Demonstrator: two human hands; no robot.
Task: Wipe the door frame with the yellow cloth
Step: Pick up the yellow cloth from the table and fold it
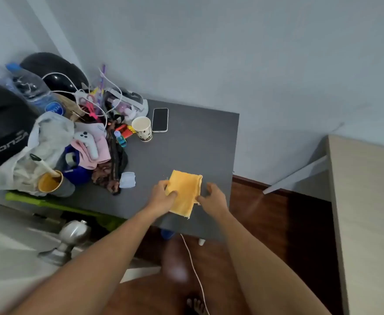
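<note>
The yellow cloth, folded into a rough rectangle, lies on the grey table near its front edge. My left hand pinches the cloth's left side, thumb on top. My right hand touches the cloth's right edge with thumb and fingertips, the other fingers spread above the table. A white door with a silver round knob stands at the lower left; its frame is not clearly in view.
A phone, a paper cup, a small clear box, water bottles, helmets, cables and a plastic bag crowd the table's left half. A light wooden cabinet stands at right. A white cable trails over the wooden floor.
</note>
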